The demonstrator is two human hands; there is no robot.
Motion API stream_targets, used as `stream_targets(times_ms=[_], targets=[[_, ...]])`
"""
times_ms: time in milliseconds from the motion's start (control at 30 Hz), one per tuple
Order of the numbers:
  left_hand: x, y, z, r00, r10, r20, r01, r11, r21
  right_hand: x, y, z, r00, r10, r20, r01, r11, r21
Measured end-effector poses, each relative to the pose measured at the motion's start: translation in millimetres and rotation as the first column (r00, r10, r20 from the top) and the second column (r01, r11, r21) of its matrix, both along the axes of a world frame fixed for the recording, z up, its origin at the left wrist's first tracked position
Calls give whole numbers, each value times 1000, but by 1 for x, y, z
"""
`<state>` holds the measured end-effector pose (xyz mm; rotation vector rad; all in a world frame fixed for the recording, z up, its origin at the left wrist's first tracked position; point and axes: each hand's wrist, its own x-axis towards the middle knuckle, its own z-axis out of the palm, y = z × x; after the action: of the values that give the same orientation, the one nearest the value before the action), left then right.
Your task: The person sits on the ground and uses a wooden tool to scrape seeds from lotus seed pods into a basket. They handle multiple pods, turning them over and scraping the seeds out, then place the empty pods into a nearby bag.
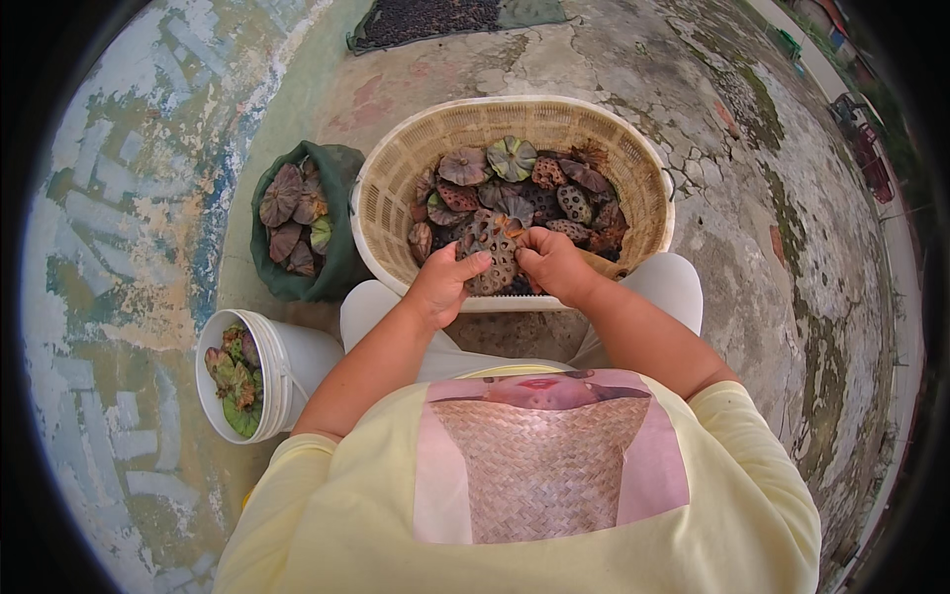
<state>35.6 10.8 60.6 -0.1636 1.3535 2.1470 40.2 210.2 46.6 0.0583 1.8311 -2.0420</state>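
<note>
A brown dried lotus seed pod (490, 249) with many holes is held over the near part of a large oval plastic basket (512, 110). My left hand (443, 281) grips it from the left, thumb across its holed face. At its right edge, the bent fingers of my right hand (557, 266) pinch the pod; what lies between those fingers is hidden. Below in the basket are several more lotus pods, brown, reddish and some partly green, such as a green-streaked one (511, 158). A brownish piece (603, 265) lies by the basket's near right rim, beside my right hand.
Left of the basket stands a dark green sack (345, 223) of lotus pods. Nearer, a white plastic bucket (308, 356) lies tilted, holding greenish pods or scraps. Beyond the basket, small dark items are spread on a net sheet (519, 13). A painted wall (133, 245) rises at left; the concrete floor (742, 297) is cracked.
</note>
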Motion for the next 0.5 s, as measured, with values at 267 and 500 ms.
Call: stream_targets(times_ms=[267, 500], targets=[[-1, 1, 3, 997, 42, 70, -56, 975, 217, -3, 1, -6, 980, -117, -163, 113, 993, -30], [3, 0, -4, 997, 60, 42, -64, 990, 122, -3, 2, -14, 953, 41, -301, 38, 967, 252]])
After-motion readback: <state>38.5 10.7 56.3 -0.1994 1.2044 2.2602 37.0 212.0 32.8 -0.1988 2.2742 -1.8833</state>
